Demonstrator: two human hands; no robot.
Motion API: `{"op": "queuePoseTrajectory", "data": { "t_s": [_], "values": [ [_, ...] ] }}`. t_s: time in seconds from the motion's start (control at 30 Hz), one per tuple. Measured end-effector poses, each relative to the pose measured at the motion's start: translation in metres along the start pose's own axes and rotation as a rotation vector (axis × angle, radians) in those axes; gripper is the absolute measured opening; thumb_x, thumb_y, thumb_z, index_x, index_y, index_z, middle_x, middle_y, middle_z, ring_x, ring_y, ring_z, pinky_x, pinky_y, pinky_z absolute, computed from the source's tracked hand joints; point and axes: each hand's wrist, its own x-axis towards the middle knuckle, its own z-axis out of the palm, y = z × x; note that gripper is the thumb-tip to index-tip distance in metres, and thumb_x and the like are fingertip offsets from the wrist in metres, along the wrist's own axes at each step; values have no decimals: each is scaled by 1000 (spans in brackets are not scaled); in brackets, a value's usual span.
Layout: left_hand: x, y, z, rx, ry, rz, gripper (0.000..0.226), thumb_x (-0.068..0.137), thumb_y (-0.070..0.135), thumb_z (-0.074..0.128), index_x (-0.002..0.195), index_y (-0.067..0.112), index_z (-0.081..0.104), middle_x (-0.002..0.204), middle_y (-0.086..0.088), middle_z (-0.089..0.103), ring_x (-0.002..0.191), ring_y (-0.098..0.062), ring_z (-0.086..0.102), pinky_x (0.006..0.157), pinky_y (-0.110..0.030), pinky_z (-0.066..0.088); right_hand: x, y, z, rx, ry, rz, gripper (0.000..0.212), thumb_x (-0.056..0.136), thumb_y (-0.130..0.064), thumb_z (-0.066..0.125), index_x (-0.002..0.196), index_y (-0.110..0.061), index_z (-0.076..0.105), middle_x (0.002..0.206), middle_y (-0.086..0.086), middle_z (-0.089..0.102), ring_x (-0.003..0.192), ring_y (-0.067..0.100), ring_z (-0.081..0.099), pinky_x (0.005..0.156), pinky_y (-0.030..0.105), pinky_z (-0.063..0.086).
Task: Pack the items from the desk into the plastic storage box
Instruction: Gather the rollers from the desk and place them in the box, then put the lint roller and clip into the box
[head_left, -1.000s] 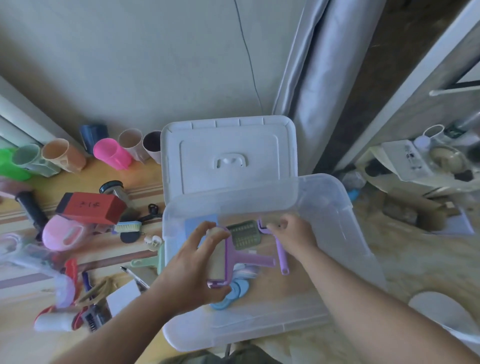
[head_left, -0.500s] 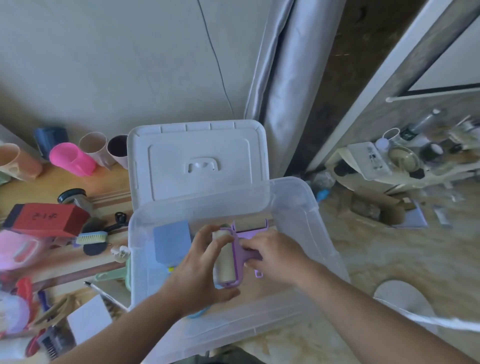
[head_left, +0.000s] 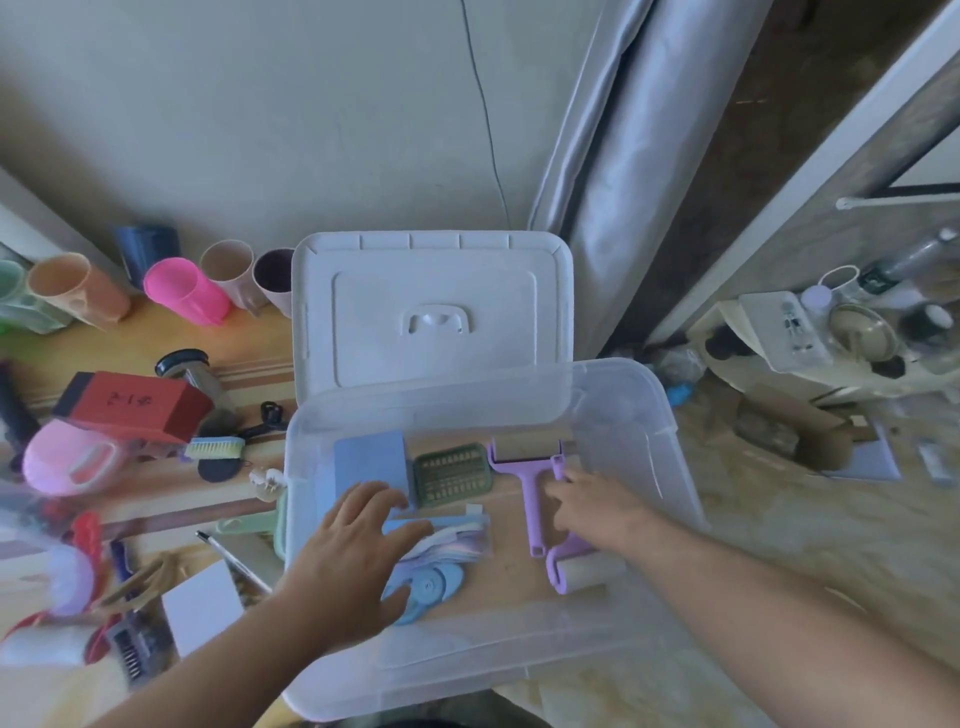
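The clear plastic storage box (head_left: 613, 415) sits open in front of me at the right end of the desk (head_left: 156, 343). Its white lid (head_left: 431, 306) stands upright behind the rear wall, handle recess facing me.

Contents of the box, left to right:
- A blue flat pad (head_left: 369, 460) at the rear left.
- A green slotted grater plate (head_left: 452, 474) just beside the pad.
- A clear pouch (head_left: 457, 535) of pale items, lying in front of the grater plate.
- Round blue discs (head_left: 431, 584) near the front wall, partly under the pouch.
- A purple roller (head_left: 530, 467) with its drum at the rear wall and its handle pointing toward me.
- A second purple roller (head_left: 576, 569) at the front right, drum lying sideways, close to the first one's handle tip.

My left hand (head_left: 353, 561) is inside the box, fingers spread and relaxed, over the discs and the near edge of the pouch; it grips nothing. My right hand (head_left: 597, 506) is also inside, fingers extended toward the handle of the rear roller; I cannot tell whether they touch it. The hands are well apart.

Still on the desk, left of the box: a row of cups (head_left: 187, 291) at the wall, a red box (head_left: 130, 405), a pink jug (head_left: 67, 457), a small brush (head_left: 215, 448), a white card (head_left: 202, 608) and mixed small items at the near left, too blurred to identify.
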Motion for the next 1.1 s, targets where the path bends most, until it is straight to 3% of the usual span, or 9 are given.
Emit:
{"op": "queuePoseTrajectory", "data": {
  "t_s": [0.1,0.2,0.33,0.5,0.7,0.77,0.87,0.97,1.1],
  "values": [
    [1,3,-2,-12,66,-8,54,64,51,81,114,36,66,106,5,59,105,-24,55,87,-45,58,2,5,12,80,52,101,26,77,-22,67,99,-36,65,128,-7,52,104,20,58,79,34,51],
    [5,8,-7,25,67,-51,73,65,56,80,133,37,57,122,-3,57,111,-30,56,94,-46,54,-12,8,10,343,156,158,48,86,-20,63,128,-43,64,158,-11,40,132,25,49,105,36,47],
    [5,5,-29,-80,257,-98,63,81,52,71,138,30,57,138,-11,50,122,-34,50,101,-47,45,-37,-10,-26,726,389,283,84,84,-42,78,157,-30,39,162,-7,35,140,28,47,110,40,43],
    [-48,-61,-44,-199,518,-281,47,83,30,76,127,24,62,129,-7,54,114,-29,52,99,-39,42,-31,-72,-101,739,900,172,63,81,-19,82,140,-8,61,135,12,65,122,37,62,105,38,40],
    [-169,-175,10,-100,362,-688,35,79,34,71,114,30,69,126,0,54,114,-32,50,95,-54,50,3,-206,-213,720,1122,-215,44,83,-25,70,125,-14,71,121,6,63,119,29,57,107,28,37],
    [-205,-204,19,-94,274,-824,43,74,40,70,115,29,71,126,-3,57,116,-36,52,95,-55,49,19,-258,-237,725,1097,-350,43,84,-23,71,126,-16,70,121,3,62,118,24,54,103,23,38],
    [-251,-240,29,-124,43,-957,59,70,41,75,127,35,65,130,-3,57,126,-35,47,101,-54,45,52,-329,-247,670,930,-422,45,85,-22,71,130,-19,65,122,2,60,117,27,52,97,39,49],
    [-281,-260,46,-133,-189,-873,78,70,47,76,144,44,49,144,2,49,138,-31,40,111,-49,38,91,-380,-236,569,592,-329,48,91,-23,65,138,-21,57,130,1,54,125,27,45,95,48,52],
    [-291,-271,64,-224,-297,-798,87,79,43,69,154,53,26,154,10,28,143,-25,31,118,-43,35,132,-420,-224,355,268,-205,49,94,-24,53,141,-29,45,140,0,43,133,30,40,92,45,48]
  ]
}}
